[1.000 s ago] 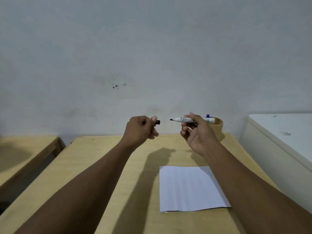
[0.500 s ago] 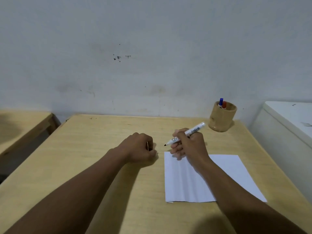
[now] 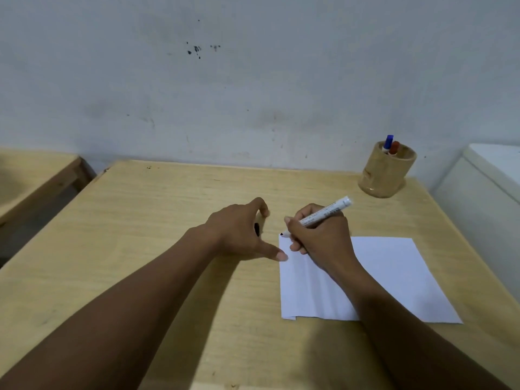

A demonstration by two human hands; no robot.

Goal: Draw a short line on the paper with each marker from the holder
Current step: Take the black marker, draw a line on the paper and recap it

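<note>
My right hand (image 3: 320,237) grips a white marker (image 3: 323,213) with a black tip. The tip touches the far left corner of the white paper (image 3: 394,266), which lies on the wooden table (image 3: 140,220). My left hand (image 3: 239,235) rests just left of the paper, its thumb on the paper's left edge. The marker's black cap (image 3: 256,229) shows under its curled fingers. A round wooden holder (image 3: 385,175) stands at the table's far right, with a blue marker (image 3: 389,140) and a red marker (image 3: 395,147) upright in it.
A second wooden surface (image 3: 28,175) stands to the left across a gap. A white cabinet (image 3: 492,178) sits close against the table's right side. A marked grey wall runs behind the table.
Both hands came down from mid-air to the table. The marker tip has dropped onto the paper's corner, and my left thumb has stretched out onto the paper's edge.
</note>
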